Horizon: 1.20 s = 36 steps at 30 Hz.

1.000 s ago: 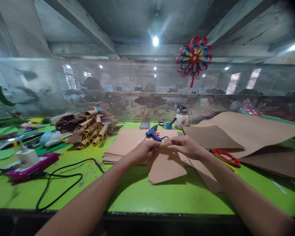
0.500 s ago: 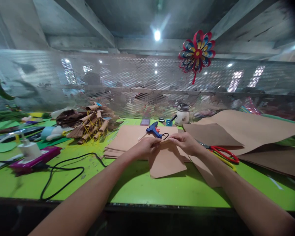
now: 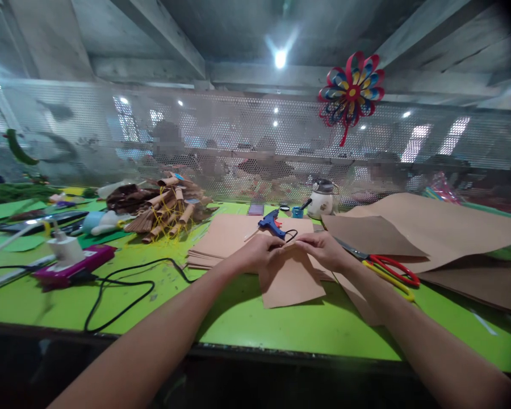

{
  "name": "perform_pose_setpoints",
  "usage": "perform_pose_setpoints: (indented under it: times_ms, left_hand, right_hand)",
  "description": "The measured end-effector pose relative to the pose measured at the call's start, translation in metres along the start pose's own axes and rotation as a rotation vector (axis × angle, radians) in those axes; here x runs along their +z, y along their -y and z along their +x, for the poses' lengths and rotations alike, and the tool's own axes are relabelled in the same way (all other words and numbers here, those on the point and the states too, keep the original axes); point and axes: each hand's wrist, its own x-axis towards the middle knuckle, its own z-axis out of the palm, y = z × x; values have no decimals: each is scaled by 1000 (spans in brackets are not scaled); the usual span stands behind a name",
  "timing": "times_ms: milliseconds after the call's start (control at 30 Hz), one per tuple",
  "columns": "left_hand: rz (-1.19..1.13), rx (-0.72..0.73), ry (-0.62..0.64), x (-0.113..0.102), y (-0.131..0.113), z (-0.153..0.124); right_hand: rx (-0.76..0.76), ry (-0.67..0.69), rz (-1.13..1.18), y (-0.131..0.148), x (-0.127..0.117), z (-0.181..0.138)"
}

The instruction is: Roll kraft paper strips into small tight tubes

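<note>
Left hand (image 3: pixel 259 251) and right hand (image 3: pixel 321 250): met at frame centre, fingers pinched on the far edge of a brown paper sheet (image 3: pixel 292 281), forearms reaching from the lower corners. Sheet lay flat on the green counter (image 3: pixel 255 324), its near corner toward the viewer. Just beyond: blue glue gun (image 3: pixel 272 222) on a paper stack (image 3: pixel 221 238). Right: red-handled scissors (image 3: pixel 387 267). Behind: perforated mesh screen (image 3: pixel 238 142), paper pinwheel (image 3: pixel 351 91) upper right.
</note>
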Motion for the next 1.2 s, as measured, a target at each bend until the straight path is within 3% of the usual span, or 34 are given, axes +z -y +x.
perform_pose_setpoints:
  times_ms: [300, 533, 733, 867, 1033, 1200]
  left_hand:
    - [13, 16, -26, 0, 4, 1]
    - [76, 65, -58, 0, 2, 3]
    - [25, 35, -73, -3, -3, 2]
    - [4, -27, -28, -6, -1, 2]
    - [28, 36, 42, -12, -1, 2]
    - [73, 64, 32, -10, -5, 0]
  right_hand:
    - [64, 76, 142, 2, -2, 0]
    - [111, -55, 196, 3, 9, 2]
    - [50, -136, 150, 8, 11, 0]
    - [104, -139, 223, 9, 10, 0]
    - [180, -142, 354, 6, 6, -1]
    - [217, -90, 435, 4, 2, -2]
